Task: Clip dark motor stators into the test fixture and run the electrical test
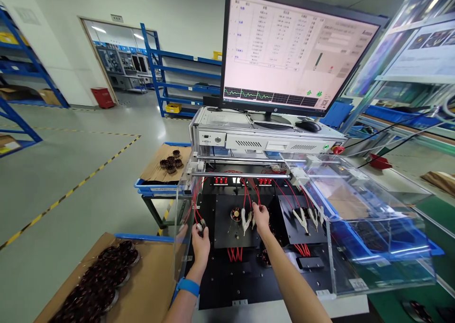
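The left hand point(201, 243) is pinching clips point(200, 226) on red wires near the left edge of the black tabletop point(220, 282), its thumb and fingers closing around them. A blue band point(189, 286) is circling that wrist. The right hand point(261, 217) is reaching farther in, toward the middle of the tabletop, thumb and fingertips pressing together on a half-hidden clip point(253, 222); its own fingers are covering most of the grip.

Just left of the right hand, a wound coil point(235, 214) is lying on the left plate point(222, 235), near the centre of that plate. A white clip point(245, 224) is resting just beside the coil; whether it is touching the coil's leads is too small to tell. More white clips point(301, 221) are lying on the right plate point(287, 210), toward the tabletop's right edge. Another coil point(265, 257) is sitting nearer the front edge, the right forearm partly hiding it.

A clear cover point(377, 247) is standing along the right edge. Behind the far edge, a monitor point(284, 43) is showing a table and 3 green traces. Off the left edge, 2 cardboard-lined trays are holding dark coils: a heaped near tray point(152, 280) and a far tray point(152, 171) carrying a small cluster.
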Demonstrator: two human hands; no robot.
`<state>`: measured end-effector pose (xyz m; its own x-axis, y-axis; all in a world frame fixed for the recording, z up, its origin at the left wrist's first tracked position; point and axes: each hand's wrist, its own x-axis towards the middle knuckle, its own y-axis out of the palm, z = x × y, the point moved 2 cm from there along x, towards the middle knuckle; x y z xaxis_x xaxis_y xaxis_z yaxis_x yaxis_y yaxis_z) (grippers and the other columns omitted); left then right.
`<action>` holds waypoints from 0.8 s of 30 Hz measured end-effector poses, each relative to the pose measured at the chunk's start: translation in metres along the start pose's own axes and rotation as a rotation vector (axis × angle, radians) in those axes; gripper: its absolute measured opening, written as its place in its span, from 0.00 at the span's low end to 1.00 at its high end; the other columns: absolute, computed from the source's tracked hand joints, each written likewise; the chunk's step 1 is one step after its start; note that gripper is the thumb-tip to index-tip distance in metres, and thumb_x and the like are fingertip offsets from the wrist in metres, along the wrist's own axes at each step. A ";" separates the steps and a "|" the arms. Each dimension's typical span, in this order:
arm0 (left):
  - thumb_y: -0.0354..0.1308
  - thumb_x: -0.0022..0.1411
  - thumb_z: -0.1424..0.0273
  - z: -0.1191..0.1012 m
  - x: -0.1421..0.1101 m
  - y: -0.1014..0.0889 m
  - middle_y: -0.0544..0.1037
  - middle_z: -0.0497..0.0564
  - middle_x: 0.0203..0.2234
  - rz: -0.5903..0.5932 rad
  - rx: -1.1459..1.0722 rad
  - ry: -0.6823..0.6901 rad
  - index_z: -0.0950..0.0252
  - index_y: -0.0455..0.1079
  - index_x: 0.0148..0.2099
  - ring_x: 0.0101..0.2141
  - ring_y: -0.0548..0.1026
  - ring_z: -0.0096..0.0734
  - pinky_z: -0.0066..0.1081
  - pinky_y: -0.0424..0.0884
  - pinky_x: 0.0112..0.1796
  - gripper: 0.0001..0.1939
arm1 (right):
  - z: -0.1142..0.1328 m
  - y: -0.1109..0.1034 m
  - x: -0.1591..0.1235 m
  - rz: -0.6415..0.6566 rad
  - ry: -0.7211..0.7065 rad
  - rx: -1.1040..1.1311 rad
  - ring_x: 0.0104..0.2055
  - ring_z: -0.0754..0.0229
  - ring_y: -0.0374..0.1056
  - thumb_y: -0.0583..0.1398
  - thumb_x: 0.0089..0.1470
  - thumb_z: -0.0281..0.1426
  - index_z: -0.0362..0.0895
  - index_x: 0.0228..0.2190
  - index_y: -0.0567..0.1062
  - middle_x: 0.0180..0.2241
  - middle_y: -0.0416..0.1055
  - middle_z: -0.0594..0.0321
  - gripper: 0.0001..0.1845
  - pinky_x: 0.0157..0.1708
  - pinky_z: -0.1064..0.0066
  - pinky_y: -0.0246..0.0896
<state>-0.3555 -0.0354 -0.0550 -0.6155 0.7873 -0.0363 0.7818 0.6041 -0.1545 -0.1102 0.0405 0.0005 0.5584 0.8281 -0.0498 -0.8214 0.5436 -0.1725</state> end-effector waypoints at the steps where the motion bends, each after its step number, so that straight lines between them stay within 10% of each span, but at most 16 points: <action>1: 0.57 0.50 0.62 0.000 0.001 0.000 0.72 0.56 0.35 0.022 -0.020 0.009 0.65 0.63 0.44 0.40 0.71 0.44 0.46 0.64 0.46 0.20 | 0.000 0.000 0.000 -0.002 0.004 -0.005 0.20 0.62 0.62 0.60 0.37 0.49 0.44 0.23 0.67 0.17 0.65 0.68 0.21 0.21 0.72 0.56; 8: 0.58 0.51 0.60 -0.037 -0.019 -0.002 0.68 0.54 0.40 0.156 -0.100 0.188 0.62 0.66 0.39 0.42 0.68 0.37 0.37 0.65 0.45 0.15 | -0.001 0.000 -0.002 -0.015 0.028 -0.031 0.23 0.61 0.63 0.58 0.39 0.47 0.44 0.25 0.67 0.19 0.66 0.66 0.19 0.25 0.71 0.57; 13: 0.62 0.49 0.63 -0.071 -0.027 0.010 0.71 0.48 0.31 0.369 -0.352 0.025 0.64 0.65 0.36 0.31 0.70 0.26 0.26 0.67 0.34 0.14 | -0.002 0.000 -0.002 -0.010 0.041 -0.039 0.24 0.61 0.63 0.58 0.39 0.47 0.44 0.24 0.67 0.19 0.66 0.67 0.19 0.25 0.71 0.57; 24: 0.70 0.34 0.69 -0.091 -0.020 0.027 0.67 0.43 0.26 0.193 -0.757 -0.310 0.64 0.59 0.33 0.27 0.74 0.29 0.28 0.70 0.28 0.26 | -0.001 0.000 -0.002 -0.006 0.044 -0.020 0.21 0.62 0.63 0.60 0.36 0.49 0.45 0.23 0.66 0.17 0.65 0.68 0.20 0.22 0.72 0.56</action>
<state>-0.3129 -0.0235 0.0315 -0.3773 0.8826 -0.2806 0.6642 0.4690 0.5822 -0.1114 0.0387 -0.0006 0.5683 0.8177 -0.0918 -0.8157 0.5454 -0.1928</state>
